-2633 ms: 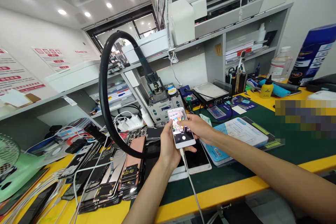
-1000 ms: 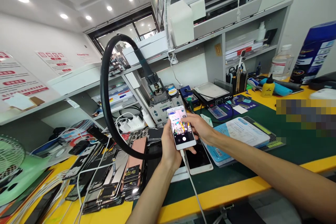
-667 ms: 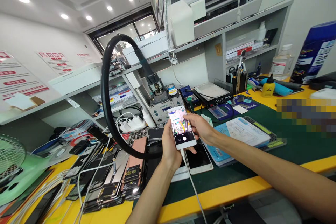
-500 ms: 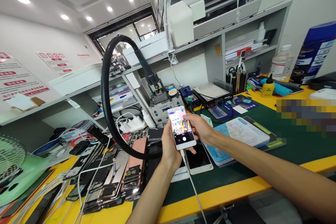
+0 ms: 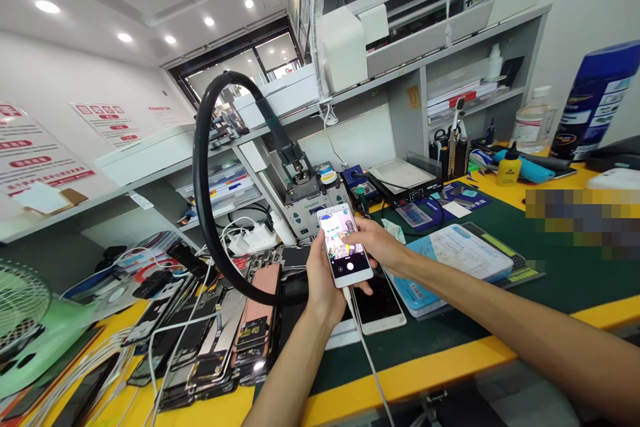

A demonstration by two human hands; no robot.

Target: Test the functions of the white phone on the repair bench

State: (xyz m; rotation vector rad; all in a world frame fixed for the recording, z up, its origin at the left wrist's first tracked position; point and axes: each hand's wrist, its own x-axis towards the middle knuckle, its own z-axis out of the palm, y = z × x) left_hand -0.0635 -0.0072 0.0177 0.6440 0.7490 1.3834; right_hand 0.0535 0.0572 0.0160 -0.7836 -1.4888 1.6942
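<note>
A white smartphone [image 5: 347,278] is held tilted above the bench, its lit screen showing a camera view. My left hand [image 5: 323,283] wraps round its left side and back. My right hand [image 5: 377,243] grips it from the right, the thumb lying over the screen; its other fingers are partly hidden behind the phone. A white charging cable [image 5: 363,333] is plugged into the phone's lower end and runs down past the bench edge. Under my hands lies another white-framed phone [image 5: 383,307] with a dark screen.
Phone parts [image 5: 200,337] are piled on the left, near a green fan [image 5: 45,340]. A black hose [image 5: 200,180] arches up from a hot-air station [image 5: 320,207]. Blue-and-white packs [image 5: 450,260] lie on the green mat [image 5: 560,287] to the right. A yellow bottle [image 5: 509,167] stands farther back.
My right thumb has moved down and left, from the screen's upper right edge to over the middle of the picture. Both hands still hold the phone.
</note>
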